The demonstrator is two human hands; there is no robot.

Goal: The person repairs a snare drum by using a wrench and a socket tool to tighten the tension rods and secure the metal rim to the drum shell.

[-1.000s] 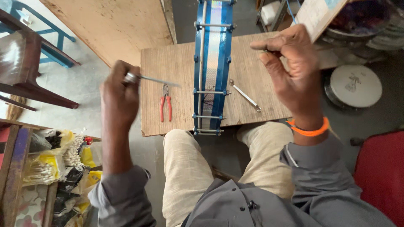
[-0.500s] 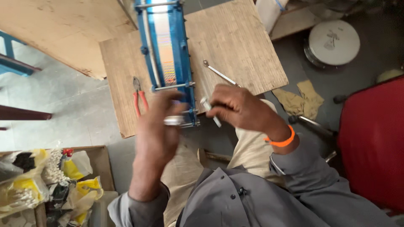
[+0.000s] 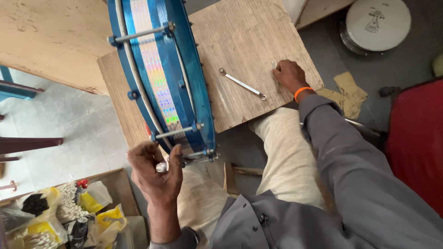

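A blue drum (image 3: 161, 69) with a shimmering band and metal tension rods stands on edge on a low wooden board (image 3: 258, 41), tilted toward me. My left hand (image 3: 154, 173) is at the drum's near rim, fingers pinched on a small metal fitting beside a tension rod. My right hand (image 3: 288, 76), with an orange wristband, rests far right on the board, fingertips closed on a small thin metal piece. A metal spanner (image 3: 242, 84) lies flat on the board between the drum and my right hand.
A round white drum head (image 3: 377, 24) lies on the floor at top right. A crumpled brown cloth (image 3: 348, 94) sits by the board's right edge, a red seat (image 3: 415, 147) further right. A box of yellow packets and white beads (image 3: 64, 212) stands bottom left. Plywood sheet (image 3: 50, 41) top left.
My right hand has left the drum rim and reached out right across the board. The left hand stays at the near rim. The drum now leans closer, hiding the red pliers.
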